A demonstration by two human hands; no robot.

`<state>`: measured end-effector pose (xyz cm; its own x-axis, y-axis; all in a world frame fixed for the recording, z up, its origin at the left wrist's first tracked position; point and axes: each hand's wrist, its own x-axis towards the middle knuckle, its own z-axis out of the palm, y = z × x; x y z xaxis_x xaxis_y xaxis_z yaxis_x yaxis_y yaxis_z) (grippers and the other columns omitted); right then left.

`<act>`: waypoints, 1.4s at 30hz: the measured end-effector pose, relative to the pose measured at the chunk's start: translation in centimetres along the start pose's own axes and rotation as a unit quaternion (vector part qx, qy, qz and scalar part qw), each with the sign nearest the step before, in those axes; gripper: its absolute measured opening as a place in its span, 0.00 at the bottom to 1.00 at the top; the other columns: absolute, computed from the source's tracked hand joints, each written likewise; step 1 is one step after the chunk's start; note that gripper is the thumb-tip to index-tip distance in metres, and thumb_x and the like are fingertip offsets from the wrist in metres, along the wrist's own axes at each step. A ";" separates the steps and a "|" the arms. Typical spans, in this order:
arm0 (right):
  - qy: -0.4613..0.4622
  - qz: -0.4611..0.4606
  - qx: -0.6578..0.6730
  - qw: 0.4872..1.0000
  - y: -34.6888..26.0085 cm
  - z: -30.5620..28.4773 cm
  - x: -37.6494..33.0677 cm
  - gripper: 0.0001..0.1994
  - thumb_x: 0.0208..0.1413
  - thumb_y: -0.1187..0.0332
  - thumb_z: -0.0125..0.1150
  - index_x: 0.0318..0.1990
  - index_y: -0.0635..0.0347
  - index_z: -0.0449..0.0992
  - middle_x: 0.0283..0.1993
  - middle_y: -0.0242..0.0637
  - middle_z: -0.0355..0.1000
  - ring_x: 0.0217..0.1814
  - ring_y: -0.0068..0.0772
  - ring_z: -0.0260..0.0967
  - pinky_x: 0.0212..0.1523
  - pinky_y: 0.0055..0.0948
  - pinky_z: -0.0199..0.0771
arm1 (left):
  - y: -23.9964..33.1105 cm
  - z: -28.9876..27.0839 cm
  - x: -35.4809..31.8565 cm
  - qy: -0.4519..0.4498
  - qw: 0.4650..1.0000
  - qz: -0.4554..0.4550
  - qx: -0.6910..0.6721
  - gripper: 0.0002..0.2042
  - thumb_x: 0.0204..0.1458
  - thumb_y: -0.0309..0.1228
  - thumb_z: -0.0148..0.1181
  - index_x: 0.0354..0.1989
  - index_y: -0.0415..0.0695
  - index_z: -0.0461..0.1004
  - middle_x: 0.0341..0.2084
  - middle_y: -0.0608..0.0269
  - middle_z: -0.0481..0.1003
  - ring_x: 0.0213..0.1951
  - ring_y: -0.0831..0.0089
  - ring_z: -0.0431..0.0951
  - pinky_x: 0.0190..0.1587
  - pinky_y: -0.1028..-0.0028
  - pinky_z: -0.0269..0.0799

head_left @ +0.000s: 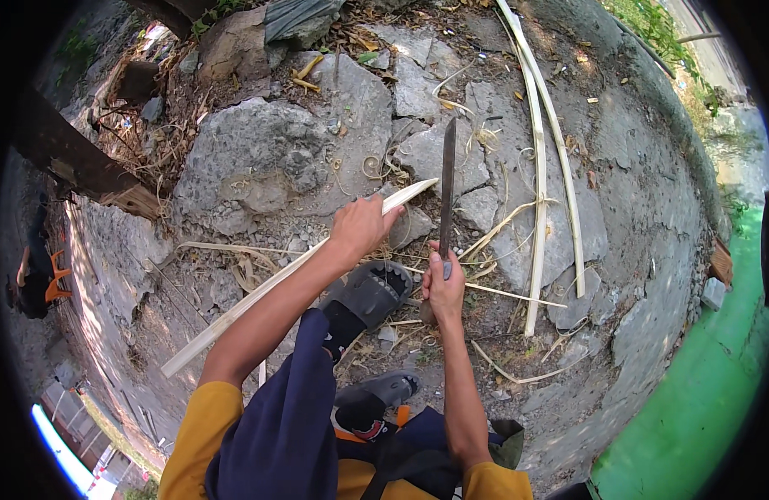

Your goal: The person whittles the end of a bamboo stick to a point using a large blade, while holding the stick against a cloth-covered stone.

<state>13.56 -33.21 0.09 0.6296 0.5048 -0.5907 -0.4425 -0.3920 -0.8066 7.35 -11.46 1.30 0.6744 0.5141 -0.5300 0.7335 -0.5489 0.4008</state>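
Note:
My left hand is closed around a long pale strip of split wood or bamboo. The strip slants from the lower left up to a narrow tip just beyond my fingers, passing beside my forearm. In my right hand is a machete, gripped at its handle. Its dark blade points up and away, near the strip's tip but apart from it. Below my left hand is my foot in a dark grey shoe, with the other shoe closer to me.
Two long pale strips lie on the ground to the right, with thin curled shavings scattered around. Broken concrete slabs make the ground uneven. A wooden post stands at left; a green surface lies at right.

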 end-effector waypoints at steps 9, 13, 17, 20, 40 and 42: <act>-0.032 0.038 0.022 0.999 0.8 0.1 1.9 0.22 0.74 0.52 0.52 0.59 0.64 0.76 0.19 0.26 0.63 0.16 0.17 0.59 0.17 0.22 0.59 | -2.8 -2.0 2.8 -0.134 0.988 0.008 -0.079 0.33 0.67 0.61 0.48 0.47 0.36 0.77 0.29 0.36 0.81 0.38 0.36 0.82 0.44 0.44 0.74; -0.036 0.046 0.009 0.998 1.3 -0.5 1.8 0.22 0.74 0.54 0.50 0.56 0.65 0.77 0.18 0.27 0.63 0.16 0.18 0.59 0.17 0.23 0.59 | -2.5 -1.8 1.6 -0.023 0.996 0.056 -0.062 0.29 0.67 0.58 0.52 0.48 0.37 0.73 0.27 0.37 0.79 0.36 0.34 0.81 0.41 0.44 0.73; -0.036 0.045 0.014 0.998 1.5 -0.6 1.9 0.21 0.74 0.54 0.50 0.55 0.66 0.77 0.18 0.27 0.63 0.15 0.18 0.59 0.16 0.23 0.59 | -2.9 -1.3 1.1 0.004 0.995 0.097 -0.007 0.25 0.67 0.54 0.55 0.48 0.39 0.69 0.26 0.37 0.79 0.35 0.33 0.81 0.39 0.42 0.73; -0.031 0.047 0.007 0.998 1.0 -0.3 1.7 0.21 0.74 0.55 0.50 0.55 0.65 0.77 0.18 0.27 0.63 0.15 0.18 0.58 0.16 0.23 0.58 | -2.5 -1.3 0.5 0.046 0.990 0.129 0.043 0.23 0.68 0.52 0.53 0.49 0.40 0.68 0.26 0.38 0.79 0.35 0.34 0.81 0.38 0.41 0.74; -0.007 0.023 -0.005 1.000 -0.9 1.1 2.9 0.17 0.74 0.58 0.51 0.51 0.64 0.78 0.18 0.25 0.62 0.14 0.17 0.57 0.15 0.23 0.57 | -4.4 -0.2 3.1 0.043 0.989 0.140 0.006 0.20 0.70 0.47 0.51 0.42 0.41 0.75 0.23 0.40 0.78 0.31 0.34 0.78 0.34 0.43 0.73; -0.008 0.023 -0.013 1.000 -1.1 1.0 3.1 0.17 0.74 0.58 0.51 0.51 0.64 0.77 0.18 0.25 0.62 0.14 0.17 0.57 0.15 0.23 0.57 | -4.7 -0.3 3.4 0.038 0.989 0.142 -0.012 0.19 0.70 0.47 0.51 0.43 0.41 0.77 0.23 0.40 0.78 0.31 0.34 0.78 0.34 0.43 0.73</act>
<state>15.35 -30.41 -0.84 0.5982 0.4983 -0.6276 -0.4537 -0.4349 -0.7778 6.24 -6.95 -2.15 0.8577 0.3894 -0.3358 0.5140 -0.6636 0.5435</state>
